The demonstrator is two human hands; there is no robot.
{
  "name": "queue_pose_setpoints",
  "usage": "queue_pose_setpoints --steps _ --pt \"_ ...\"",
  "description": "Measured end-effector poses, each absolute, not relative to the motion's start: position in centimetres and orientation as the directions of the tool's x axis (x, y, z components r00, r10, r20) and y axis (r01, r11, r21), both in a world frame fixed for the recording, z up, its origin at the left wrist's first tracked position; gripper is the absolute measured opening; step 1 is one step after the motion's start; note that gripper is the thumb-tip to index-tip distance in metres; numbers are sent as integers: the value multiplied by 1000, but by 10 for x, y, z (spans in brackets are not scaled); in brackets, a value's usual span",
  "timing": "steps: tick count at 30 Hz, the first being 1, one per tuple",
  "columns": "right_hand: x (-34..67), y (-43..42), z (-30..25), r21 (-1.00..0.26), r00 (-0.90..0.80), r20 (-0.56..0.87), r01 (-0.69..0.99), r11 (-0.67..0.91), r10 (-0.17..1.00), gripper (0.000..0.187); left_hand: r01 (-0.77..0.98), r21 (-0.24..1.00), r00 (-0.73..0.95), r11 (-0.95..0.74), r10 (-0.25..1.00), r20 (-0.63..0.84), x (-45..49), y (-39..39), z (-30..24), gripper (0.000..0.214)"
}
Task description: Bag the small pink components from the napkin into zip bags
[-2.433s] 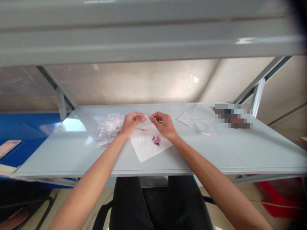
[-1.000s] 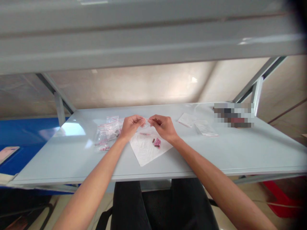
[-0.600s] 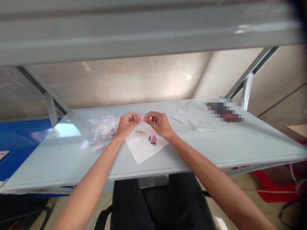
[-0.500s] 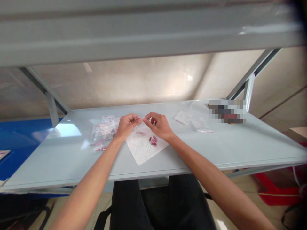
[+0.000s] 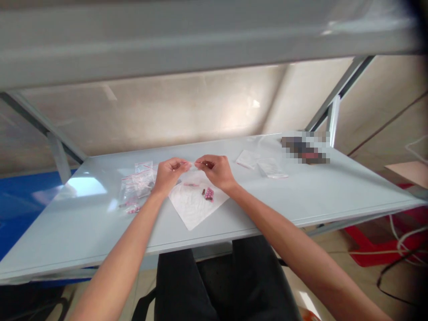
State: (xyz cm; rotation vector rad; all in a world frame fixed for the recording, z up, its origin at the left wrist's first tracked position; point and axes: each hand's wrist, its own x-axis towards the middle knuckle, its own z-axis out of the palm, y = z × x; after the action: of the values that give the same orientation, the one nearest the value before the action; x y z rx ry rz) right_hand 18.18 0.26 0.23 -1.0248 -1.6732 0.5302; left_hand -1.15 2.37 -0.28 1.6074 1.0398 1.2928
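Note:
My left hand (image 5: 170,175) and my right hand (image 5: 214,171) meet above the grey table (image 5: 301,196). Both pinch the top edge of a small clear zip bag (image 5: 191,174) stretched between them, fingers curled closed. Below the hands lies a white sheet (image 5: 192,203) with a small heap of pink and dark pills (image 5: 207,193) on it. To the left of my left hand sits a pile of small clear bags with red zip lines (image 5: 135,187), some with pink pills inside.
Two flat clear bags (image 5: 259,162) lie to the right, near a blurred object (image 5: 305,148) at the back corner. A grey shelf beam (image 5: 200,40) hangs overhead. Red crates (image 5: 377,240) and cables are on the floor at right.
The hands have stayed together on the small bag, pinching along its top edge. The view has swung to the right and tilted, so everything sits further left.

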Motion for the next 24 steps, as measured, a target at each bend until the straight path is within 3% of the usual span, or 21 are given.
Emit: queue_pose_setpoints --steps 4,11,24 --pt "182 3 3 -736 -116 545 408 540 830 19 131 932 247 -337 922 299 -10 22 -1 30" --pt "180 0 10 -732 -193 500 428 531 844 27 227 907 175 -356 930 322 -15 20 7 30" --pt "200 5 22 -715 -122 543 451 534 831 36 28 954 150 -298 945 291 -29 23 20 33"
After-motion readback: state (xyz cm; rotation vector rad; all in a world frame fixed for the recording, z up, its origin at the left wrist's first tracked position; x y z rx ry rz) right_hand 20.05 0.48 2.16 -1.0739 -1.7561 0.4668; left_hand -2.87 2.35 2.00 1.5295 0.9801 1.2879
